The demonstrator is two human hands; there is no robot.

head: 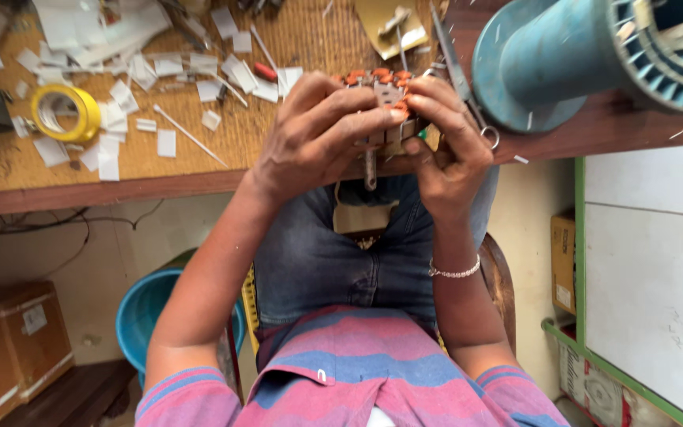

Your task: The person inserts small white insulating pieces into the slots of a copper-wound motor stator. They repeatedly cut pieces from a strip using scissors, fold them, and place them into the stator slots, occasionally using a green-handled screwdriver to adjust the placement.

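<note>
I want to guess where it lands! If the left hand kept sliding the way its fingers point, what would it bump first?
The left hand points across the small motor part toward the right hand. It would probably bump those fingers first; they already nearly touch, though depth is hard to judge.

Both forearms reach forward and meet at the table edge (120, 190). The left hand (322, 130) curls from the left with its fingers (357, 122) bent across toward the right hand (444, 138). The right hand's fingertips (416, 103) press against them, and a bracelet (454, 271) circles its wrist.
</note>
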